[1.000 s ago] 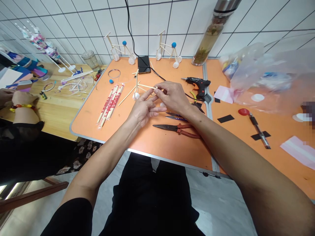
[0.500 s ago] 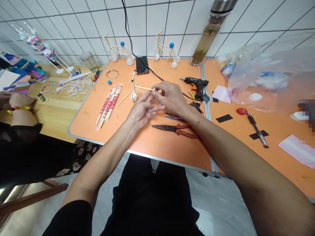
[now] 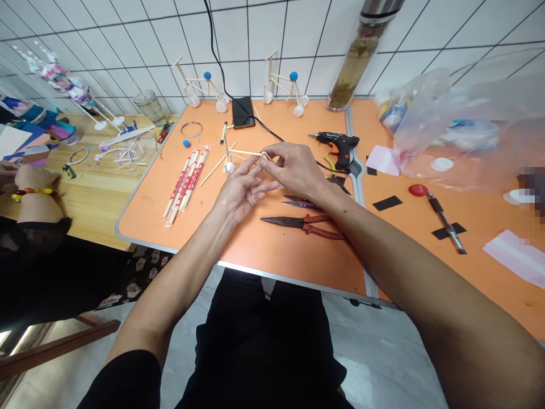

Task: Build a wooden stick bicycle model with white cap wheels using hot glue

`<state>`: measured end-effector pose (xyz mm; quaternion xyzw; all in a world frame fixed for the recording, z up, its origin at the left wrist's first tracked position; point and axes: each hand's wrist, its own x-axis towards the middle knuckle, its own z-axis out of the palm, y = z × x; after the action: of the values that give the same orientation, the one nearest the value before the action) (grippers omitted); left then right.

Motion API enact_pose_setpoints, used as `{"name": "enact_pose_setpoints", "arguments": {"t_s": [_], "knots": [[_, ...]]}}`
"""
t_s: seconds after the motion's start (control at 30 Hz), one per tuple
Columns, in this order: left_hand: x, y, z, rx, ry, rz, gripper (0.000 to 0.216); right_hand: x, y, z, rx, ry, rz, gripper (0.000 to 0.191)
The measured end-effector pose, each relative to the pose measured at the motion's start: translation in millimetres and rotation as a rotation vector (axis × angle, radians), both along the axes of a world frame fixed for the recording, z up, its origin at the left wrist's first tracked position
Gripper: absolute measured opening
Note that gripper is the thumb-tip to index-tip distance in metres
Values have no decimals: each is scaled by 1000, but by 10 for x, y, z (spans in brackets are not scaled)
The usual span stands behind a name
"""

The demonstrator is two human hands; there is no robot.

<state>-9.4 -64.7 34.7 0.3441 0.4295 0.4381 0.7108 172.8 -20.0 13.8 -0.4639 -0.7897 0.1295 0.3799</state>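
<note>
A: Where is the stick frame (image 3: 240,153) just now?
B: Centre of the picture, a little above the middle, over the orange table (image 3: 255,250). Its thin sticks spread leftward from the right hand (image 3: 293,170), and a small white wheel (image 3: 229,167) sits at the frame's lower left corner, down by the table top.
A: Does that hand have hold of it?
B: Yes. Thumb and forefinger are pinched on the right-hand end of the topmost stick, the other fingers curled behind. That stick's long axis runs nearly level across the picture, so the whole frame lies to the left of the pinch.
A: And the left hand (image 3: 240,193)?
B: Slack, palm up, grasping nothing. It lies just below the frame, fingers stretched up and to the right towards the pinched end. The forefinger is right beside the stick; whether it touches, I cannot tell.
A: So which hand is nearer?
B: The right is on the frame itself. The left is just beneath, at the frame's lower side.
A: What lies round about?
B: Red-handled pliers (image 3: 306,222) just below the right wrist, nose pointing left. A black glue gun (image 3: 338,145) is right of the hands, and wrapped chopsticks (image 3: 185,184) are left of them, well apart from both. At the tiled wall, upper centre, stand a stick model (image 3: 200,91) and its twin (image 3: 283,88) — and at the far left edge another person's hand (image 3: 29,179) rests on a wooden table
</note>
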Motion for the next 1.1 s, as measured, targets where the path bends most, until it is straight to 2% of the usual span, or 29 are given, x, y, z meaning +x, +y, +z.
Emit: {"name": "enact_pose_setpoints", "arguments": {"t_s": [0.5,0.83,1.1], "knots": [[-39,25,-46,5,49,-2,95,64,-75,64,-46,-18,33,14],[-34,9,-37,-13,32,10,79,72,-54,37,-33,-31,23,20],[-27,-32,40,-68,-41,14,90,86,-50,53,-43,-16,43,20]]}}
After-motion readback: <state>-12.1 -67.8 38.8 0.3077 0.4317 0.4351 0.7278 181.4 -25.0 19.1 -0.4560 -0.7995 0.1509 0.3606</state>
